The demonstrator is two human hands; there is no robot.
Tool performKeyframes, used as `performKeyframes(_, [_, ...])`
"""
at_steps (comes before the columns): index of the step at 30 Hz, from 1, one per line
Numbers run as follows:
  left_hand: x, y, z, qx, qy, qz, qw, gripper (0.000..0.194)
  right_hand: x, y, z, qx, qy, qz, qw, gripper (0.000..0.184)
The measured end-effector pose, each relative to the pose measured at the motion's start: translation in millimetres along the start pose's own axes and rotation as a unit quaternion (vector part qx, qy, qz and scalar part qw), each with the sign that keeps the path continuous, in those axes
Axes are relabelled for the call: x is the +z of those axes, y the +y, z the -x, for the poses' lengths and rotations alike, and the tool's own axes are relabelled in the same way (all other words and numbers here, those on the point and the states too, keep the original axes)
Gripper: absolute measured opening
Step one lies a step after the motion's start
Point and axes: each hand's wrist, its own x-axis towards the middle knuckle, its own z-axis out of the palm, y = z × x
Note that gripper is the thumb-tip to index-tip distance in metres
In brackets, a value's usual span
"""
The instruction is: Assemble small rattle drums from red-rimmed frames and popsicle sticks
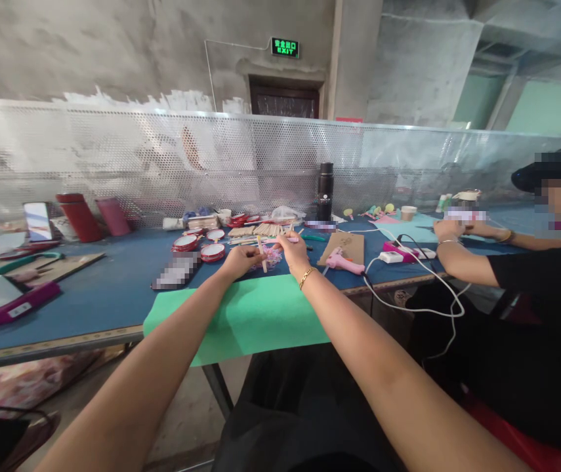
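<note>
My left hand [245, 261] pinches a pale wooden craft stick [264, 265], held roughly upright over the table. Close to its right, my right hand [294, 253] is closed, fingers pressed round a slim pink thing [280, 241] whose kind is too small to make out. Beneath and between the two hands lies a heap of pink and purple thin strands [274, 257]. Behind them several wooden sticks [260, 230] lie in a row. A green sheet [255, 314] hangs over the table edge under my forearms.
Small red-rimmed drums [212, 252] and a phone [176, 270] lie left. Right are a pink glue gun [344, 262] on cardboard, a power strip [398, 252] with loose white cables, and a co-worker's hands [450, 229]. A black bottle [325, 193] stands behind, before a perforated metal screen [162, 164].
</note>
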Motion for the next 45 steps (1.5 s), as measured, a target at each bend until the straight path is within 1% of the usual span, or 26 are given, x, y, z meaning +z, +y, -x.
performKeyframes(4, [0.1, 0.3, 0.0, 0.000, -0.002, 0.001, 1.000, 0.044, 0.5, 0.5, 0.3, -0.001, -0.015, 0.001, 1.000, 0.019])
performKeyframes(8, [0.6, -0.5, -0.4, -0.002, 0.002, -0.002, 1.000, 0.044, 0.3, 0.2, 0.3, -0.003, -0.005, -0.001, 1.000, 0.018])
performKeyframes(13, [0.6, -0.1, 0.1, 0.000, -0.001, 0.001, 1.000, 0.043, 0.4, 0.2, 0.4, -0.004, -0.013, -0.001, 1.000, 0.017])
performKeyframes(17, [0.0, 0.8, 0.3, 0.002, -0.005, -0.001, 1.000, 0.043, 0.4, -0.1, 0.2, -0.006, -0.002, -0.005, 1.000, 0.016])
performKeyframes(21, [0.5, 0.0, -0.6, 0.001, -0.003, 0.001, 1.000, 0.043, 0.9, -0.7, 0.3, -0.005, -0.012, -0.006, 1.000, 0.016])
performKeyframes(26, [1.2, -1.4, -1.0, 0.000, 0.000, 0.001, 1.000, 0.043, 0.3, -0.5, 0.2, -0.006, -0.002, -0.006, 1.000, 0.017])
performKeyframes(30, [0.9, -1.5, -0.6, 0.002, -0.002, 0.001, 1.000, 0.042, -0.1, 0.1, 0.0, -0.006, -0.013, -0.002, 1.000, 0.017])
performKeyframes(35, [0.4, -2.0, -0.7, 0.005, -0.003, -0.005, 1.000, 0.041, -0.1, 0.5, -0.6, -0.005, 0.002, -0.002, 1.000, 0.015])
performKeyframes(39, [0.4, -1.8, -0.7, 0.005, -0.004, -0.003, 1.000, 0.042, 0.8, 0.2, -0.6, -0.005, -0.010, -0.001, 1.000, 0.017])
performKeyframes(43, [0.6, -1.5, -0.7, 0.005, -0.004, -0.002, 1.000, 0.043, 0.3, 0.4, -0.8, -0.004, 0.003, 0.002, 1.000, 0.019])
performKeyframes(45, [0.6, -1.0, -0.5, 0.004, -0.001, -0.002, 1.000, 0.042, 0.2, 0.2, -0.4, -0.005, -0.002, 0.004, 1.000, 0.019])
